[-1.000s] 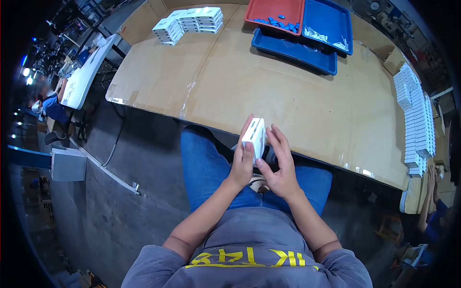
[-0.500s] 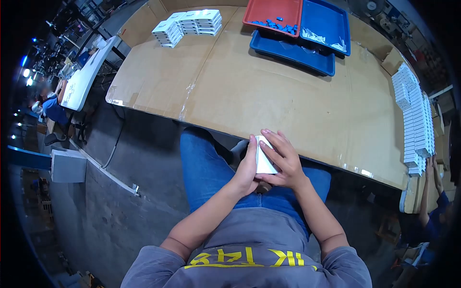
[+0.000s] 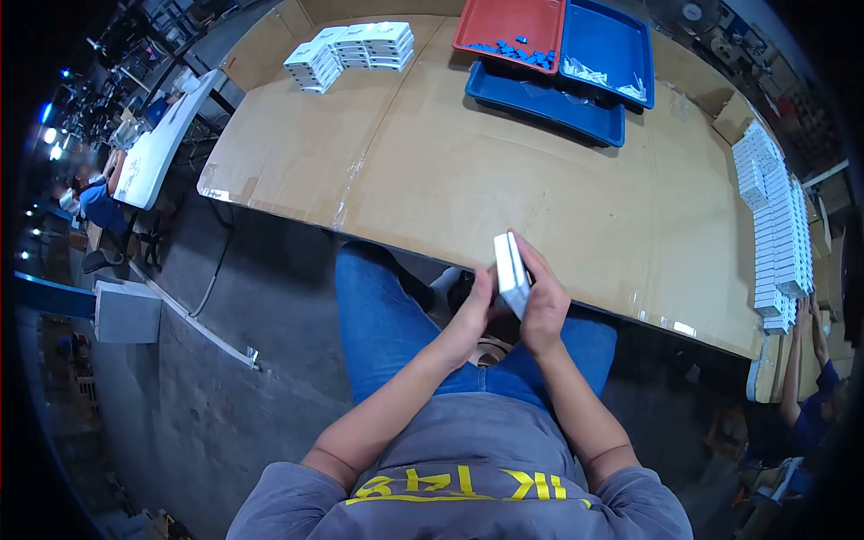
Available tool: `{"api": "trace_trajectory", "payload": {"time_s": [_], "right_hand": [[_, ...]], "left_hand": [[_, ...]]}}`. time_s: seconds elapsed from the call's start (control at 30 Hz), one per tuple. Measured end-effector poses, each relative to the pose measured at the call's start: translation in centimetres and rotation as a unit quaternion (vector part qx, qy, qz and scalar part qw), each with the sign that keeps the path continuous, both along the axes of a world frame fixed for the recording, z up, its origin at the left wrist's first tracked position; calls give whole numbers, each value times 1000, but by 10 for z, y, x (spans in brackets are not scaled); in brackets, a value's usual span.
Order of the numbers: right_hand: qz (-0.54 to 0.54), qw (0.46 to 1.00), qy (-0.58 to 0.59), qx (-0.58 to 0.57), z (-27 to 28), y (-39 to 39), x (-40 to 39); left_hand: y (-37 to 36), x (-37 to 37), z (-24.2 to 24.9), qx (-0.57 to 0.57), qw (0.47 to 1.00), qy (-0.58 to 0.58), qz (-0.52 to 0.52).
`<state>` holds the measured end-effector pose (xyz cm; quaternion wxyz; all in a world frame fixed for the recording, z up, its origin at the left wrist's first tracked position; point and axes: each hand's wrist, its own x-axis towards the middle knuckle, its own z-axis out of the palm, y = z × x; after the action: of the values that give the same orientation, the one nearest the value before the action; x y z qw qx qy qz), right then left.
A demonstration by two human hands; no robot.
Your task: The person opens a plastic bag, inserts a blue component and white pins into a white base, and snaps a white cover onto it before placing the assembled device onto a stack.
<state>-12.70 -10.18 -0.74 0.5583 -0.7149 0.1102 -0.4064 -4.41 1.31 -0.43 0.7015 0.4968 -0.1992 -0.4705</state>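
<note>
A flat white rectangular plastic case [image 3: 510,270] stands tilted above my lap, near the table's front edge. Its narrow side faces up, and a dark seam runs along it. My right hand [image 3: 545,310] is shut on the case, gripping it from the right. Just left of the case is my left hand [image 3: 470,322], apart from it, with the thumb stretched out. Its other fingers are partly hidden, and nothing shows in its grasp.
Stacked white cases [image 3: 351,52] stand at the table's [image 3: 468,180] far left. Small blue parts lie in a red tray [image 3: 513,20], white parts in a blue tray [image 3: 612,36]; another blue tray [image 3: 540,101] sits in front. White stacks [image 3: 778,234] line the right edge, near another person's arms [image 3: 801,355].
The case has turned from broad face up to edge up and shifted slightly right, in my right hand. My left hand has let go of it.
</note>
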Motion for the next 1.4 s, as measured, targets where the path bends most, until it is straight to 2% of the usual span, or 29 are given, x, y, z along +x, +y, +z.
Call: {"api": "trace_trajectory", "payload": {"time_s": [0.03,0.07,0.1,0.17,0.2,0.23,0.3,0.37,0.4,0.5,0.6,0.8,0.9,1.0,1.4], "right_hand": [[16,997,2,80,3,3,1],[33,987,2,159,6,7,2],[50,970,3,237,10,9,3],[72,985,44,149,15,9,2],[77,990,66,101,16,7,2],[82,991,88,52,15,5,1],[102,988,113,-17,13,2,-2],[125,978,152,-71,18,3,-7],[103,976,149,-120,14,4,-7],[74,967,132,-202,-3,-2,-6],[37,962,102,-252,-9,-3,-4],[18,960,133,-248,-22,3,-7],[14,958,111,-264,-26,3,-5],[6,957,132,-258,-24,6,-6],[-26,952,121,-278,-31,11,-2]], "left_hand": [[-7,-4,-3,-28,978,-200,55],[-7,-2,-2,-13,932,-355,74],[-6,1,-2,-6,954,-294,54],[-3,5,-4,8,986,-169,12],[-6,3,2,-10,991,-111,71],[-4,10,-8,-11,995,-58,76],[-4,15,-15,4,991,-53,126],[-1,18,-15,26,993,-21,110],[0,19,-15,36,994,-4,101],[-2,14,-19,45,993,-14,107],[-6,11,-17,64,989,-76,113],[-6,11,-18,82,992,-42,91],[-8,9,-15,74,991,-27,104],[-13,7,-15,54,989,-39,135],[-10,13,-7,66,992,-33,102]]}}
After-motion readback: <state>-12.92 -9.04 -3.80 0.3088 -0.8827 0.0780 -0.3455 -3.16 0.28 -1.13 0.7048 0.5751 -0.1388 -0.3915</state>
